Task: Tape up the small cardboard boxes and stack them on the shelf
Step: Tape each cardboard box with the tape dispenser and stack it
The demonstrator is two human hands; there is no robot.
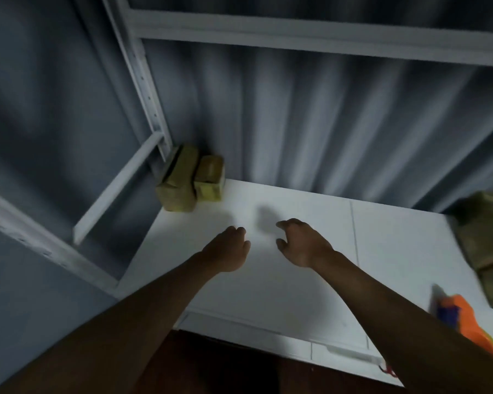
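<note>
empty hands [264, 247] above white shelf [296, 280]

wall: grey corrugated metal [325, 123] | upright: white steel post [151, 95] | light: dim

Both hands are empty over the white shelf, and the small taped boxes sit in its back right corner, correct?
Not quite: the head view shows the small taped boxes in the back left corner. Both the left hand and right hand are indeed empty over the white shelf.
</note>
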